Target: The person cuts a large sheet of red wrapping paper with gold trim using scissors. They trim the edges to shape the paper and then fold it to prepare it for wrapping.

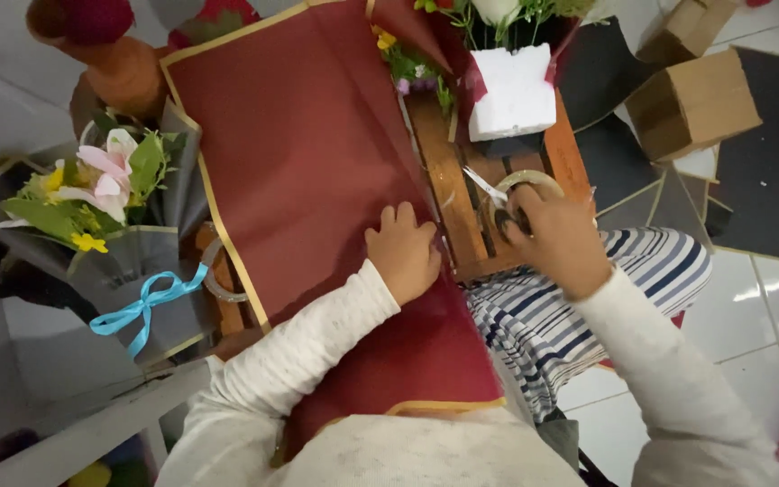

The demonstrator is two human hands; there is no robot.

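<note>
Fingers (520, 221) hiding tape roll (534, 180), scissors (484, 188) half-covered

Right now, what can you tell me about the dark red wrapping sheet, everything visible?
The dark red wrapping sheet is a large, smooth, paper-like sheet with a thin gold border along its edges. It lies spread over a wooden crate and runs down across the person's lap, where the near end curves. Its top right corner folds around a white foam block with flowers. The left hand presses flat on its right edge. The right hand does not touch it.
</note>
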